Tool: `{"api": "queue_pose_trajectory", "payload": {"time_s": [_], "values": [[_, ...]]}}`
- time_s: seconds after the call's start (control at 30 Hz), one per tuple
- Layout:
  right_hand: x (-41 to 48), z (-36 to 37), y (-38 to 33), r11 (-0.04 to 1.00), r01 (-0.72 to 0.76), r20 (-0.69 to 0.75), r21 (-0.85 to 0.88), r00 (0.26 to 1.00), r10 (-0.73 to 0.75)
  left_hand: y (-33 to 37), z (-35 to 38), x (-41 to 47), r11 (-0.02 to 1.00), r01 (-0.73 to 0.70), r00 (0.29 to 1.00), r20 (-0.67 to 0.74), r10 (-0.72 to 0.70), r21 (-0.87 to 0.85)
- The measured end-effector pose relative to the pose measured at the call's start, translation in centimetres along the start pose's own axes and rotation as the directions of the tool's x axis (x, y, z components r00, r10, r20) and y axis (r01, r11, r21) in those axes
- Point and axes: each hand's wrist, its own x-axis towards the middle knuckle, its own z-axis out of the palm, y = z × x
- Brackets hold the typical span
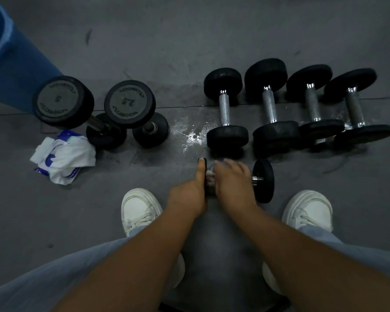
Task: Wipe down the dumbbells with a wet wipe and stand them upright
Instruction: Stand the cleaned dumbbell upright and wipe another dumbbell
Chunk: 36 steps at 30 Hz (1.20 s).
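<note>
While the left hand [189, 192] grips one end of a small dumbbell [264, 181] lying between the shoes [140, 206], the right hand [232, 179] curls over its handle and presses a wet wipe [210, 175] against it, so this one looks mid-wipe. Farther out, two upright dumbbells [130, 104] at the left appear finished. The four lying dumbbells [269, 106] at the right seemingly wait to be wiped and stood up.

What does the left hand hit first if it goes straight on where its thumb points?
The left hand, gripping the held dumbbell, would probably meet the near plate of the row's leftmost dumbbell, beside the wet patch; depth unclear.
</note>
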Motion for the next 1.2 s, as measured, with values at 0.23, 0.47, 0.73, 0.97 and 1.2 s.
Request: {"api": "queue_pose_trajectory", "payload": {"time_s": [0.23,0.47,0.73,0.97,1.2], "values": [[-5.3,1.6,-1.0,0.995,0.038,-0.003,0.094,0.999,-0.037,0.1,-0.1,-0.1,0.999,-0.002,1.000,-0.008,0.002,-0.045],[3.2,-0.5,-0.5,0.978,-0.150,-0.057,0.146,0.986,0.160,-0.1,-0.1,0.0,1.000,-0.002,1.000,0.005,0.002,-0.002],[-1.6,1.2,-0.2,0.998,0.067,-0.119,0.005,0.991,-0.066,0.2,-0.6,0.2,0.998,0.008,0.999,0.047,-0.005,-0.061],[-2.7,-1.3,-1.2,0.936,0.309,0.303,-0.166,0.920,-0.250,0.2,-0.6,0.0,0.999,0.001,0.999,0.035,0.001,-0.054],[0.6,-8.6,5.8,0.737,0.479,0.366,-0.477,0.871,-0.329,0.1,-0.9,0.9,1.000,0.012,0.998,0.065,-0.011,-0.010]]}}
